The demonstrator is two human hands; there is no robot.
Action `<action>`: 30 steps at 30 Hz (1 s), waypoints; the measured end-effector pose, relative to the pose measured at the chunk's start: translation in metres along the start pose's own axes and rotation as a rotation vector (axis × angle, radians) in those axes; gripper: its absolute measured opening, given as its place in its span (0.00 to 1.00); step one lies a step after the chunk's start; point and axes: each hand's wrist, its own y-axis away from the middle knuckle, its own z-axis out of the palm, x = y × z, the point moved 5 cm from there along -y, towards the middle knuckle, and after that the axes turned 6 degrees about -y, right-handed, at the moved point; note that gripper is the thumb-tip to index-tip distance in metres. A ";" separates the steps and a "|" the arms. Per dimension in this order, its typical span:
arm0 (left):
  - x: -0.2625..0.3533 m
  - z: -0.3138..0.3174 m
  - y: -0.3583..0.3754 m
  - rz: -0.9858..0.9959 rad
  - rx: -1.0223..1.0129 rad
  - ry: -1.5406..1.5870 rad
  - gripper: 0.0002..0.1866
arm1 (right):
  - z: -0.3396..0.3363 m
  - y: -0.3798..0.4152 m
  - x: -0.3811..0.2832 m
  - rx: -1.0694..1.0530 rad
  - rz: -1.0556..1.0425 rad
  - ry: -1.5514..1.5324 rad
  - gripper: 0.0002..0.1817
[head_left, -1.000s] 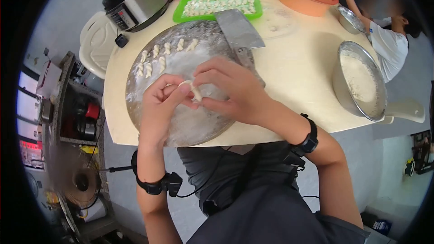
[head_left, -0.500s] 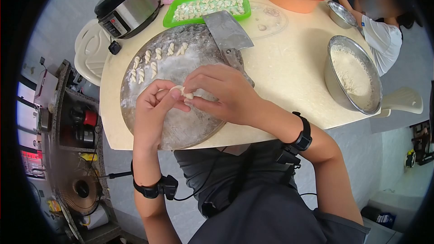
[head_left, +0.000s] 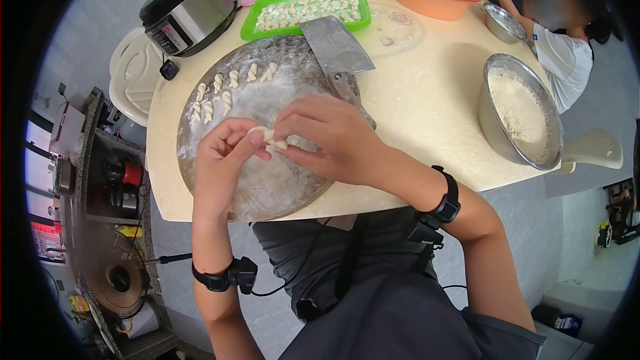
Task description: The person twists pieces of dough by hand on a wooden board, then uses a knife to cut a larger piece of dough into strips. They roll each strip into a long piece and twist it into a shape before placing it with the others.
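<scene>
A small twisted strip of pale dough (head_left: 270,137) is held between both hands above the round floured board (head_left: 267,187). My left hand (head_left: 230,145) pinches its left end between thumb and fingers. At the other end, the fingertips of my right hand (head_left: 327,137) are closed on the dough. Several twisted dough pieces (head_left: 234,79) lie in two rows on the upper left of the board. A cleaver (head_left: 337,47) rests across the board's upper right edge, its blade reaching the green tray (head_left: 248,29) that holds many small dough pieces.
A metal bowl of flour (head_left: 520,113) stands at the right table edge, with a smaller metal bowl (head_left: 505,23) behind it. An orange basin (head_left: 427,1) is at the back. A cooker (head_left: 183,10) stands back left. Another person (head_left: 563,60) is at the far right.
Both hands have drawn slightly apart, and more of the dough twist shows between them. My left forearm has shifted a little to the left.
</scene>
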 end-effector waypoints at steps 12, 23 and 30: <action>0.005 0.002 0.007 -0.039 -0.001 -0.089 0.08 | 0.007 0.003 -0.002 -0.072 -0.021 0.068 0.15; -0.010 -0.007 0.007 -0.020 0.028 -0.025 0.08 | 0.011 0.005 -0.001 -0.082 -0.048 0.052 0.13; -0.006 -0.004 0.010 0.003 0.078 -0.156 0.08 | 0.011 0.004 0.001 -0.100 -0.054 0.046 0.12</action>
